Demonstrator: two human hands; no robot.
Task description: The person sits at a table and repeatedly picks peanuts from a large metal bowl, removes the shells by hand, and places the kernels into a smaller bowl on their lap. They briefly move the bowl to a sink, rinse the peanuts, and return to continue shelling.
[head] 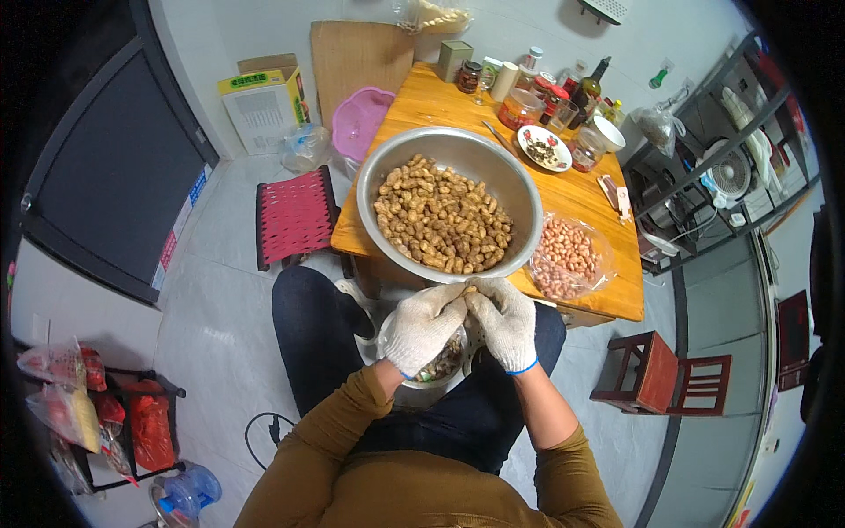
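Observation:
My left hand (pixel 426 327) and my right hand (pixel 507 322) wear white knit gloves and meet at the fingertips. Between them they pinch one peanut (pixel 469 290), mostly covered by the fingers. Just beyond stands a wide steel basin (pixel 521 191) holding many unshelled peanuts (pixel 442 218). Right of the basin, a clear plastic bag (pixel 604 264) contains shelled reddish peanut kernels (pixel 566 254). Below my hands, between my knees, a pale bucket (pixel 422 385) on the floor has dark scraps (pixel 445 362) in it; my hands and forearms hide part of it.
The wooden table (pixel 597 208) also bears jars, bottles, a plate (pixel 560 162) with dark bits and a knife (pixel 500 137). Left of it are a red woven stool (pixel 296 214) and a pink plastic basin (pixel 353 129). A small wooden chair (pixel 653 373) stands to the right.

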